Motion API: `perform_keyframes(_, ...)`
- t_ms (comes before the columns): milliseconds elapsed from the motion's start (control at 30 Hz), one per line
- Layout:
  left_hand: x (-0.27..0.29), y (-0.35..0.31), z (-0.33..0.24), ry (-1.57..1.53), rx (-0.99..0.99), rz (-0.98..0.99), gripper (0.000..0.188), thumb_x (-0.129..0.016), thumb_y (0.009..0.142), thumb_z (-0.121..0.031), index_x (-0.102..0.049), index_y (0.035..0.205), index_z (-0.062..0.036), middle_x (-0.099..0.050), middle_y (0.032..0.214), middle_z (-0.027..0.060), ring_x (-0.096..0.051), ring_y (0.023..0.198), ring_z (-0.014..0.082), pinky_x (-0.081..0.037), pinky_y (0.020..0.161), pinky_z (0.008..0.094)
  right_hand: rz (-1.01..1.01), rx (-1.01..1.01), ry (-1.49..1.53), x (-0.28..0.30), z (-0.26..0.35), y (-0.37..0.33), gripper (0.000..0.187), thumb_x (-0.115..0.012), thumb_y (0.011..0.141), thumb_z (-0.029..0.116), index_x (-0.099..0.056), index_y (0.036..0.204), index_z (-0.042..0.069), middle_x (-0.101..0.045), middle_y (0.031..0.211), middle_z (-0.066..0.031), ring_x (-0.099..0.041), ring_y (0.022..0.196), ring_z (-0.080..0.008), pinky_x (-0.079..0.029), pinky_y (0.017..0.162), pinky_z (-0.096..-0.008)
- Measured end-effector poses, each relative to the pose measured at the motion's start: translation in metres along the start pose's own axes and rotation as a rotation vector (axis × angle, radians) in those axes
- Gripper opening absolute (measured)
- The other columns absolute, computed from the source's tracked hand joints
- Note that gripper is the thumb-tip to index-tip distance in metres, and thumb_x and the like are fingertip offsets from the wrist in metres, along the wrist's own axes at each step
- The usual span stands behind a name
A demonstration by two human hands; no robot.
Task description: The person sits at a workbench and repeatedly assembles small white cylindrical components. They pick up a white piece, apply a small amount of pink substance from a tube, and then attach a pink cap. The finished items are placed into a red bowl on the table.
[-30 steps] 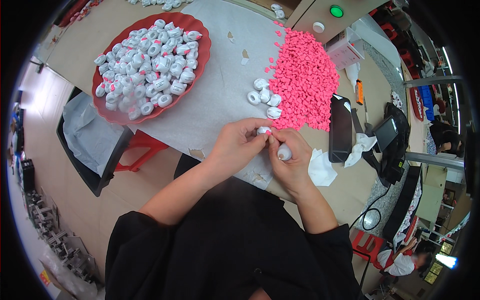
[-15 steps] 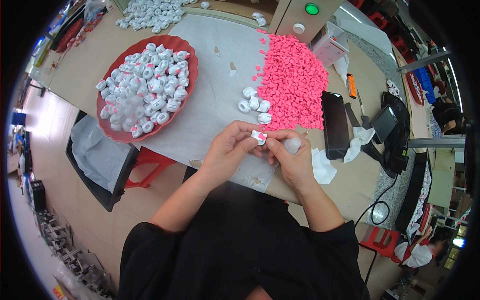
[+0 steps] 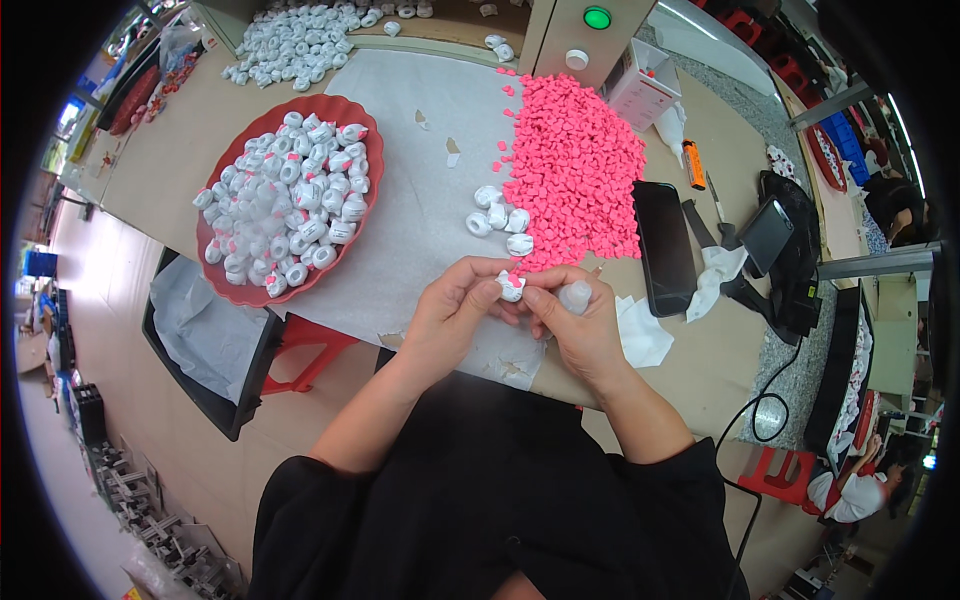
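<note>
Between my hands, just in front of the pink heap, is a small white figure head with a pink bow-shaped piece on its upper edge. My left hand pinches it with thumb and fingers. My right hand touches the head's other side with its thumb tip, and a translucent white-tipped bottle is tucked in its curled fingers. Several white heads lie just beyond, beside the heap of small pink pieces.
A red scalloped bowl full of white heads stands on the left. At right lie a black phone, an orange-wrapped stick-like item, white scraps and a white box. More white heads are piled at the back.
The white head has turned in my fingers, so its pink piece now faces up and away. My hands stay together; the whole view has shifted slightly.
</note>
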State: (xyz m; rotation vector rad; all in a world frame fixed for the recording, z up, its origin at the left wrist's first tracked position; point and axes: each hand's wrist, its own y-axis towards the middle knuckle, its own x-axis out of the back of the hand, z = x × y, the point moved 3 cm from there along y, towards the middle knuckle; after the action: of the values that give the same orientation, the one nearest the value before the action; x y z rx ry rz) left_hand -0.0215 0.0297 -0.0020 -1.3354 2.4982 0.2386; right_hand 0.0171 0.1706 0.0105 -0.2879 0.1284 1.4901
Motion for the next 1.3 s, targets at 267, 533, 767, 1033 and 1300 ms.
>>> perform_keyframes(267,-0.0002,-0.0026,-0.0012,-0.047,-0.034,-0.025,0.021,-0.048,0.088,-0.003,-0.049,0.108,0.0021,-0.059,0.095,0.0076,-0.057,0.082,0.0117,-0.047,0.074,0.0250,0.004,0.037,-0.044,0.0011,-0.0022,0.0001,0.014,-0.061,0.082,0.009,-0.061,0.094,0.001,-0.061,0.075,-0.0025,-0.051,0.057,-0.0043,-0.040,0.048,-0.0180)
perform_keyframes(533,-0.0023,-0.0031,-0.0033,-0.039,-0.090,-0.033,0.022,-0.049,0.085,0.003,-0.051,0.107,0.0018,-0.055,0.103,0.0085,-0.056,0.090,0.0135,-0.047,0.080,0.0266,0.007,0.046,-0.062,0.0013,0.0012,-0.0012,0.015,-0.061,0.082,0.008,-0.061,0.096,0.001,-0.061,0.077,-0.0018,-0.051,0.061,-0.0035,-0.039,0.050,-0.0174)
perform_keyframes(767,-0.0011,-0.0042,-0.0002,-0.059,-0.120,-0.025,0.021,-0.050,0.085,0.004,-0.052,0.105,0.0013,-0.051,0.112,0.0100,-0.053,0.099,0.0144,-0.046,0.084,0.0285,0.008,0.034,-0.058,0.0003,0.0016,-0.0020,0.016,-0.061,0.082,0.007,-0.061,0.096,0.001,-0.061,0.078,-0.0025,-0.052,0.063,-0.0038,-0.040,0.051,-0.0176)
perform_keyframes(1033,-0.0033,-0.0071,-0.0021,0.049,-0.209,-0.054,0.025,-0.053,0.082,0.008,-0.052,0.106,0.0009,-0.050,0.112,0.0101,-0.052,0.101,0.0150,-0.045,0.086,0.0275,0.004,0.033,-0.083,0.0033,-0.0014,-0.0007,0.015,-0.060,0.082,0.008,-0.062,0.095,0.002,-0.061,0.078,-0.0021,-0.051,0.061,-0.0035,-0.040,0.050,-0.0174)
perform_keyframes(1300,-0.0006,-0.0066,0.0010,0.219,-0.307,-0.051,0.028,-0.055,0.081,0.008,-0.050,0.107,0.0015,-0.052,0.108,0.0103,-0.053,0.095,0.0134,-0.046,0.082,0.0257,0.004,0.009,-0.055,0.0029,-0.0021,0.0000,0.013,-0.059,0.083,0.008,-0.061,0.094,0.002,-0.060,0.077,-0.0021,-0.050,0.058,-0.0035,-0.040,0.049,-0.0174)
